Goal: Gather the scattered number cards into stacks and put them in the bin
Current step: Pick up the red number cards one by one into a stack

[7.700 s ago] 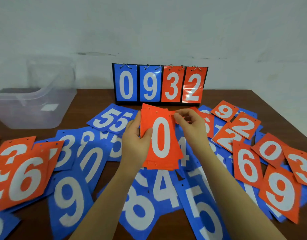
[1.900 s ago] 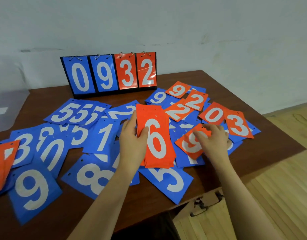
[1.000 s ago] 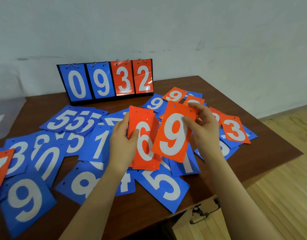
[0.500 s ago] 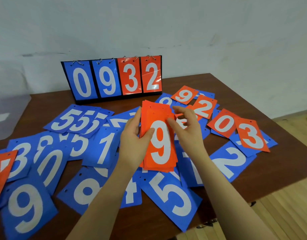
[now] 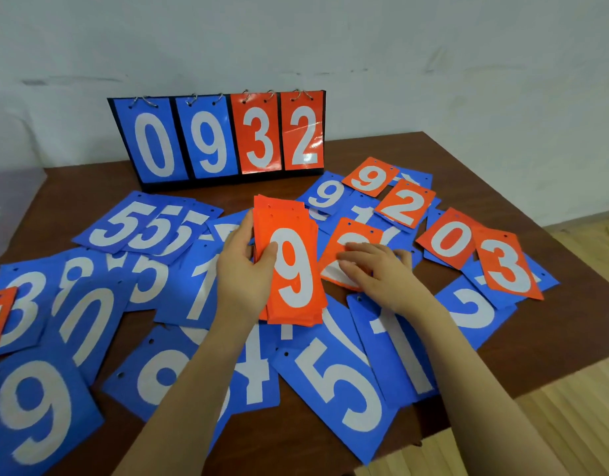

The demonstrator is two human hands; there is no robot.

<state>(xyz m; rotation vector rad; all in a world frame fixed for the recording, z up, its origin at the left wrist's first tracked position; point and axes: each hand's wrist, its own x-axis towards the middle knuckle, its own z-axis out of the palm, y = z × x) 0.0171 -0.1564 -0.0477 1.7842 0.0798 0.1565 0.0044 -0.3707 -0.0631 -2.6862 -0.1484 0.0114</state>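
Head view: the orange stack (image 5: 291, 269), a 9 on top, is gripped upright in the left hand (image 5: 243, 269) above the table (image 5: 382, 149). The right hand (image 5: 378, 269) lies flat, fingers spread, on a loose orange card (image 5: 344, 242) beside it, not yet lifting it. Orange 9, 2, 0 and 3 cards remain right, and many blue cards (image 5: 337, 372) cover the table. The bin (image 5: 7, 207) shows only at the left edge, so I judge the task is at an early stage.
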